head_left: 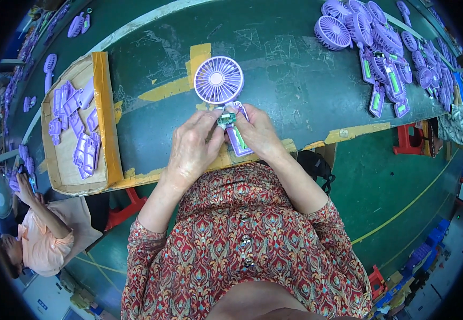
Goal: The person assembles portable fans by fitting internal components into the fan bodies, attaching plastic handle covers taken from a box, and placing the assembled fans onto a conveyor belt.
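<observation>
A purple handheld fan (pixel 218 80) lies on the green table, its round grille pointing away from me and its handle (pixel 239 143) toward me. The handle is uncovered, with a bright green strip inside. My left hand (pixel 195 140) pinches a small green circuit board (pixel 226 118) at the neck of the fan between thumb and fingers. My right hand (pixel 259 133) is closed on the handle from the right, its thumb close to the board. The fingertips partly cover the board and the neck.
A cardboard box (pixel 108 117) with purple casing pieces (pixel 76 117) stands at the left. Several purple fans (pixel 359 29) are heaped at the far right, some with uncovered handles (pixel 394 85). A co-worker (pixel 47 234) sits at the lower left. Red stools (pixel 408 140) stand beside the table.
</observation>
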The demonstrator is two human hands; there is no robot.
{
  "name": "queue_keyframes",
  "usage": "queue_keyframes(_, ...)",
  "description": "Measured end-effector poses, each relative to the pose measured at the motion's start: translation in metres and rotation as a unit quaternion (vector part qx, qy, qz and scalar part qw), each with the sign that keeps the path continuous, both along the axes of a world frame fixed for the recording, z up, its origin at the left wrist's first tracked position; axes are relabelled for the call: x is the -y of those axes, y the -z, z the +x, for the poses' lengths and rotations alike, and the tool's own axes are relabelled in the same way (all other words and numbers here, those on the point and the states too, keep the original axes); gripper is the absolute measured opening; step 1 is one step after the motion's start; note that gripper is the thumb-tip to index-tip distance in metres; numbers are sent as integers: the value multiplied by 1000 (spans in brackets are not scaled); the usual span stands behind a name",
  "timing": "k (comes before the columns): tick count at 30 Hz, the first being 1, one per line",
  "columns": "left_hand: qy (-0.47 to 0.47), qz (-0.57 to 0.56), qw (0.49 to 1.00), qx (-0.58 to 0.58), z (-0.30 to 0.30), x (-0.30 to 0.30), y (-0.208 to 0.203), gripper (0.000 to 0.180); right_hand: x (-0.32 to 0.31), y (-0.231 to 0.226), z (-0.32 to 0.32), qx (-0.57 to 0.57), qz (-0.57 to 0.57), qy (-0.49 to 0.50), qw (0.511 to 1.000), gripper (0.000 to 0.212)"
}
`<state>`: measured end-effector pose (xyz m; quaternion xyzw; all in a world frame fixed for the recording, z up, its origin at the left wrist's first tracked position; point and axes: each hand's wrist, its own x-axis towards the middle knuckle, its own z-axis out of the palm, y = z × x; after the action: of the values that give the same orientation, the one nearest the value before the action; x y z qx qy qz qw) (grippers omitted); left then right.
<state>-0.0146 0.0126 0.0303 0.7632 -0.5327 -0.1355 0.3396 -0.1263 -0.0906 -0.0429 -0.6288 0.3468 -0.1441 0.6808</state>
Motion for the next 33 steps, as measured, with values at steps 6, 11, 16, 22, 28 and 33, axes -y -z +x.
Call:
queue_keyframes(6,7,18,994,-112,0,-2,10,27,-4,-10,-4,15,67,14,998,29)
queue_keyframes(11,23,41,996,-75,2,-2,-6,15,-3,-15,-5,12,38,-1,999,27)
queue_keyframes(16,12,7,998,-59,5,-1,-6,16,2,-31,-7,16,134,-36,990,27)
queue_keyframes(22,-22,-1,992,-128,9,-1,3,14,7,-39,-15,105,347,-6,932,36)
queue_keyframes(28,1,3,991,-132,3,3,-2,8,8,-34,-13,100,347,19,932,40)
queue_keyframes(33,-8,-12,994,-110,1,3,15,6,7,-31,-12,106,351,46,929,37)
